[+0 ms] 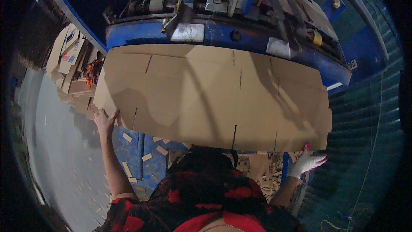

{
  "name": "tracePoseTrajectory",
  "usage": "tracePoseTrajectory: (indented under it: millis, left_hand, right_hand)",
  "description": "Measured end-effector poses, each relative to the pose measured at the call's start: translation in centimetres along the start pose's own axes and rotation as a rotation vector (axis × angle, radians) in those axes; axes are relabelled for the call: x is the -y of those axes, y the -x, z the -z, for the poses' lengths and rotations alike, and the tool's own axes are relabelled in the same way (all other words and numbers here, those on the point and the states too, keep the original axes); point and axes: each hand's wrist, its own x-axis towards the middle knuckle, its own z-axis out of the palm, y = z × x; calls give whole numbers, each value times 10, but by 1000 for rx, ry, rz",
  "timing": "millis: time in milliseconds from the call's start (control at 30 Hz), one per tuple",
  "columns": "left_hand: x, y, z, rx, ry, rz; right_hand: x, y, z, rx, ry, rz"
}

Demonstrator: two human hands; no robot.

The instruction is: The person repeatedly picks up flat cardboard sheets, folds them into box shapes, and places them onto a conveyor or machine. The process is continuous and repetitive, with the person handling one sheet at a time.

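Note:
A wide brown cardboard sheet (206, 99) with several dark slots cut into its long edges lies across in front of me, against the blue machine (146, 34). My bare left hand (105, 121) grips its near left corner, thumb on top and fingers at the side edge. At the near right corner is my right hand (305, 163), in a white glove. Its thumb touches the sheet's edge while the other fingers stretch out to the right, apart from the cardboard. What lies under the sheet is mostly hidden.
Stacked cardboard pieces (68, 60) and an orange-red bundle (92, 74) stand on the left. Small cardboard offcuts (162, 150) are scattered on the blue surface below the sheet, with a heap of scraps (269, 180) near my right forearm. Corrugated green sheeting (365, 120) runs along the right.

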Motion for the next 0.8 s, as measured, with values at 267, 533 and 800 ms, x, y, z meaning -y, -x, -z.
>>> tracePoseTrajectory:
  millis: [267,533,800]
  left_hand:
    - [-47,24,71,-121,490,-91]
    - [-137,83,6,-6,798,-656]
    - [-205,52,19,-127,714,-957]
  right_hand:
    - [41,-3,18,150,-934,-183]
    - [172,94,21,922,-22,1399]
    - [184,49,-37,617,1,1586]
